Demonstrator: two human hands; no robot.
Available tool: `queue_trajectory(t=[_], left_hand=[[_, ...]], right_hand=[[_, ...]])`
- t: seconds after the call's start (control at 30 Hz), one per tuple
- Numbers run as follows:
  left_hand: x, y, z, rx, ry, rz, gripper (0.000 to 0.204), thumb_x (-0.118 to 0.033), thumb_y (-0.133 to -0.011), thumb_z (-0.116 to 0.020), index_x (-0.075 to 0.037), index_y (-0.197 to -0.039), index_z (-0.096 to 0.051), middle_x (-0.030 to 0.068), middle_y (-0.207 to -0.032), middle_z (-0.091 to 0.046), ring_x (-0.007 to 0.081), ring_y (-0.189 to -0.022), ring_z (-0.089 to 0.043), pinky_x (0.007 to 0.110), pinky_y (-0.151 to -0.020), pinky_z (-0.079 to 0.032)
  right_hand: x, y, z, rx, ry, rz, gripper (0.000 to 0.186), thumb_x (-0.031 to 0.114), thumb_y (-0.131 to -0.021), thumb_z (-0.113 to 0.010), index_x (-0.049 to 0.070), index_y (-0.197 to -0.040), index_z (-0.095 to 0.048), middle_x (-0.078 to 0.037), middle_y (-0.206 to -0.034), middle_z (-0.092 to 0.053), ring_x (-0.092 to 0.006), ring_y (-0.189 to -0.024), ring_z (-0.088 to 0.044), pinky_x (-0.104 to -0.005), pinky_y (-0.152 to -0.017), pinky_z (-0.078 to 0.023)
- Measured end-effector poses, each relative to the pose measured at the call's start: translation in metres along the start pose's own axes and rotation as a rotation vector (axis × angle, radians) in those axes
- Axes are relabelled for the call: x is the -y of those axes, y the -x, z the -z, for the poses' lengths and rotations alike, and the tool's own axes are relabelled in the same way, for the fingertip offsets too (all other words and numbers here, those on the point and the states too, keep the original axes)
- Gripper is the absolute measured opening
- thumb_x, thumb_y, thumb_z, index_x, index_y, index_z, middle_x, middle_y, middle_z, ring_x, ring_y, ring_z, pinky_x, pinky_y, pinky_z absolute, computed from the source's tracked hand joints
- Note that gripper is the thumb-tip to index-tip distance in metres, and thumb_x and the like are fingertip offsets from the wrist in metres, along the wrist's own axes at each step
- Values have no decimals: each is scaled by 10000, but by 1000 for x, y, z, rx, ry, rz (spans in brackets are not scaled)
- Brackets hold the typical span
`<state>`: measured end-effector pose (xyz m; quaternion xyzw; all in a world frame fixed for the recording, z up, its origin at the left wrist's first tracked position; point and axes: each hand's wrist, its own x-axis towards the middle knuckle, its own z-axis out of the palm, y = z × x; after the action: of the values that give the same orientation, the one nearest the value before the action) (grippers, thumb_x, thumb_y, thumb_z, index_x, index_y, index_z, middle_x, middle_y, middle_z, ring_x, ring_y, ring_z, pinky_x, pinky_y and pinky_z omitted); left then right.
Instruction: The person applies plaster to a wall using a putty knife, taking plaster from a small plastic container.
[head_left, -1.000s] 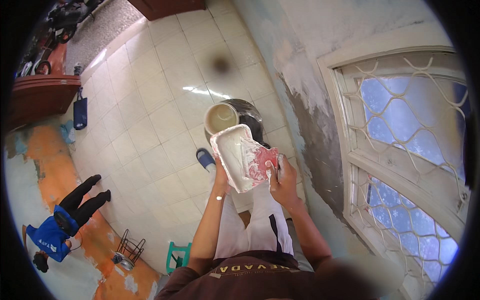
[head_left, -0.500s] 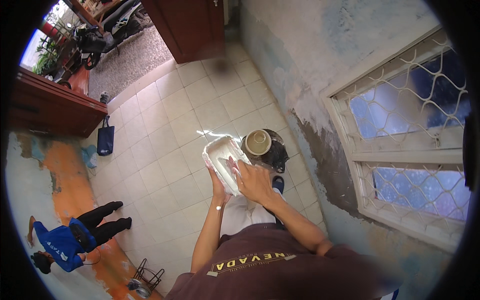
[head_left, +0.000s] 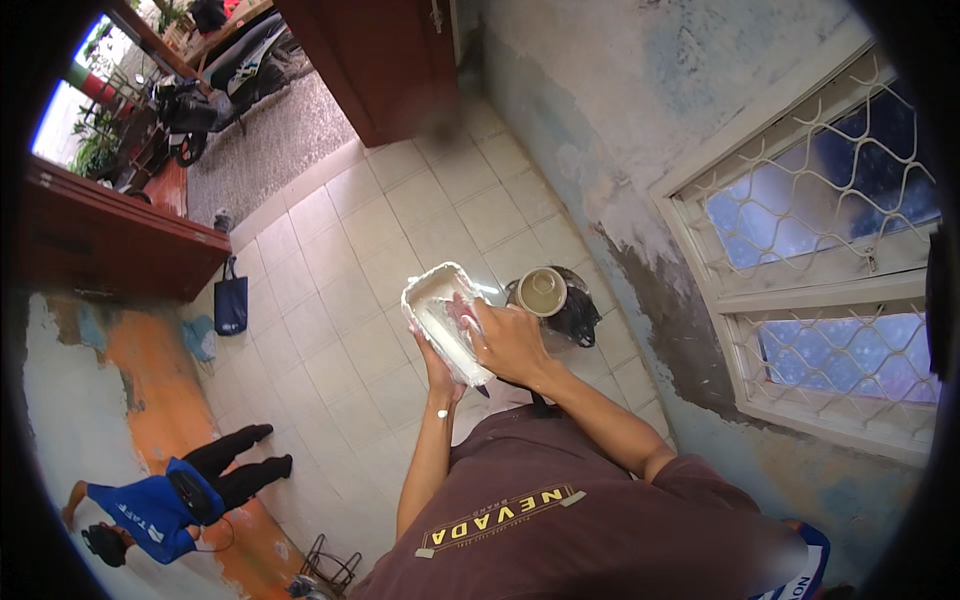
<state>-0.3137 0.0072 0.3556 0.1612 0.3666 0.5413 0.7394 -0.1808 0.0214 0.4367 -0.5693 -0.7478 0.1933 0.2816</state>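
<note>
A white rectangular tray [head_left: 428, 287], its inside coated with white paste, is held tilted in front of my body. My left hand [head_left: 438, 368] is closed around its left side and underside, with white smears on the fingers. Over the tray's right side is my right hand [head_left: 508, 342], its fingers curled in toward the paste and also smeared white. Whatever those fingers may grip is hidden by the hand and the paste.
Right of the tray, a round beige tub [head_left: 541, 292] stands beside a black plastic bag [head_left: 580, 322]. A peeling wall with a grilled window [head_left: 820, 230] rises on the right. A co-worker [head_left: 165, 505] stands at left. Open doors [head_left: 385, 60] lead to a parked motorcycle [head_left: 195, 110].
The whole view has shifted, so the floor, tub and co-worker appear moved to the right. Both hands stay on the tray; the right fingers have shifted slightly within it.
</note>
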Motion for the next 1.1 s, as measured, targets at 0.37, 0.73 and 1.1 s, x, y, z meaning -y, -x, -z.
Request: queue_trajectory(t=[0.37, 0.73, 1.1], left_hand=[[-54, -151, -35, 113, -40, 79, 768, -676, -913, -198, -120, -1437, -282, 81, -1408, -398, 241, -1283, -407, 376, -1070, -358], [-105, -351, -119, 222, -184, 223, 775, -674, -916, -158, -121, -1445, -278, 77, -1402, -419, 235, -1277, -418, 389, -1078, -345], [-124, -524, -184, 441, -118, 452, 843, -721, -879, -193, -125, -1474, -195, 130, -1464, -323, 291, -1302, -392, 443, -1066, -368]], right_hand=[[-51, -123, 15, -228, -71, -87, 241, 138, -787, -603, -24, -959, -552, -172, -645, -603, -350, -585, -604, -443, -557, -468], [-138, -293, 56, -221, 1, -39, 248, 86, -768, -610, -46, -971, -554, -182, -665, -587, -378, -609, -585, -445, -565, -457], [-211, -417, 89, -890, -926, -484, 235, 164, -933, -571, -17, -1083, -572, 41, -845, -558, -38, -767, -482, -226, -675, -411]])
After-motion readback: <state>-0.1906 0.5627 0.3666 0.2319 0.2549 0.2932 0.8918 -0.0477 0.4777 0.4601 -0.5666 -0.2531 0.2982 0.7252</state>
